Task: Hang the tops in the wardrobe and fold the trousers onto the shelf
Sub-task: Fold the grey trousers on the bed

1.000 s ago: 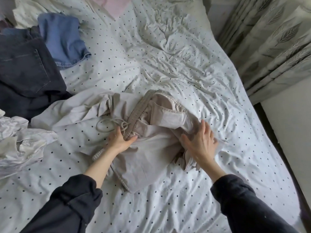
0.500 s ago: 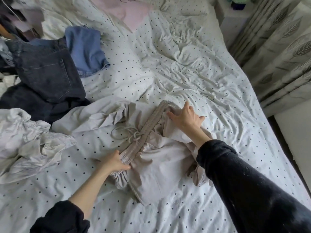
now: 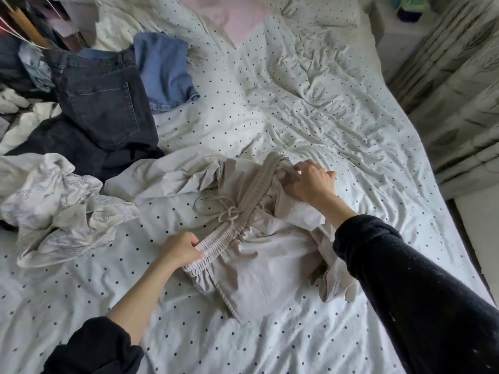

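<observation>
- Beige cotton trousers point(image 3: 256, 255) spread crumpled on the spotted bed sheet point(image 3: 324, 117), mid-bed, elastic waistband point(image 3: 243, 211) running diagonally from near left to far right.
- Left hand point(image 3: 181, 249) clamped on the near end of the waistband, fingers curled round the gathered elastic; judged to be anchoring that end so the band can be drawn straight.
- Right hand point(image 3: 310, 182) at the far end of the waistband, fingers bent into bunched cloth there; grip appears closed on the fabric, likely pulling against the left to flatten the garment for folding.
- Drawstring point(image 3: 216, 209) knotted, loops lying loose on the sheet just beside the band.
- Legs of the trousers still rumpled, one trailing left, a hem bunched under the right sleeve; no fold yet made, by the look of it.
- Dark jeans point(image 3: 100, 103), blue garment point(image 3: 164, 74) and pale printed top point(image 3: 59, 206) lying well apart to the left, unsorted.
- Wardrobe and shelf not clearly in view.
</observation>
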Demonstrator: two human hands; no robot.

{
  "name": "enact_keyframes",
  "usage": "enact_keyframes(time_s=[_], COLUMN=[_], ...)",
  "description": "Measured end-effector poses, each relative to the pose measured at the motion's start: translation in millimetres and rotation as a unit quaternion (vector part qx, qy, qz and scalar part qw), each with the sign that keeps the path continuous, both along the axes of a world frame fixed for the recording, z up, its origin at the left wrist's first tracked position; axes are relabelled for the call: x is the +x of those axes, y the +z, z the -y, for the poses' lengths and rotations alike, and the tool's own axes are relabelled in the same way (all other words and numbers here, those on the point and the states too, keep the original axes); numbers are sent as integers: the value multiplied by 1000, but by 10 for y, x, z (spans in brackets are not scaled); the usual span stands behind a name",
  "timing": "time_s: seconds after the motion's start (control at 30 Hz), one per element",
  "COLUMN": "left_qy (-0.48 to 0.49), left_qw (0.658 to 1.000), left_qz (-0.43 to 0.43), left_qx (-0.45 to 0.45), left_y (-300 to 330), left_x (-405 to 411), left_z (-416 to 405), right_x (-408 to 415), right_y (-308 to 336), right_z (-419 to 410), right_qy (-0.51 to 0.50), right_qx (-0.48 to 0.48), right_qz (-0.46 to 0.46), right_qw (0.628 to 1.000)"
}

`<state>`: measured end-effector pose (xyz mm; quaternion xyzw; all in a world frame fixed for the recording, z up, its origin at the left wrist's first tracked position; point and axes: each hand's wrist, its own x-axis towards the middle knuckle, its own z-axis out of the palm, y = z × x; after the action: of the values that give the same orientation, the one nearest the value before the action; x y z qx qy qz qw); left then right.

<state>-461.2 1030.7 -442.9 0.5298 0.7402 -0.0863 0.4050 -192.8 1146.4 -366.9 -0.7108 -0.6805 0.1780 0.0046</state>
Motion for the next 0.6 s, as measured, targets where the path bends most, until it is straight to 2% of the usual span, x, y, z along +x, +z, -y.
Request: enact_keyframes(time_s=[0.1, 0.17, 0.27, 0.43, 0.53, 0.6], left_qy=[4, 6, -1, 0, 7, 21], left_qw=[999, 998, 995, 996, 994, 990], left_qz=[1, 14, 11, 23, 37, 34], left_qx=[34, 68, 102, 92, 102, 138], left_y=[88, 130, 199, 232, 333, 505], left_x=[-26, -48, -80, -112, -158, -247], left_z=[9, -17, -40, 55, 51, -75], right_x=[-15, -53, -148, -368, -435, -426], right_y=[65, 78, 119, 118, 159, 284], right_z=[-68, -139, -179, -213, -202, -208], right_qy=[-41, -59, -61, -58, -37, -65], right_qx=[-81, -89, -73, -9, -15, -22], right_qz=[-96, -83, -18, 19, -6, -63], right_qw=[991, 991, 995, 998, 999, 996])
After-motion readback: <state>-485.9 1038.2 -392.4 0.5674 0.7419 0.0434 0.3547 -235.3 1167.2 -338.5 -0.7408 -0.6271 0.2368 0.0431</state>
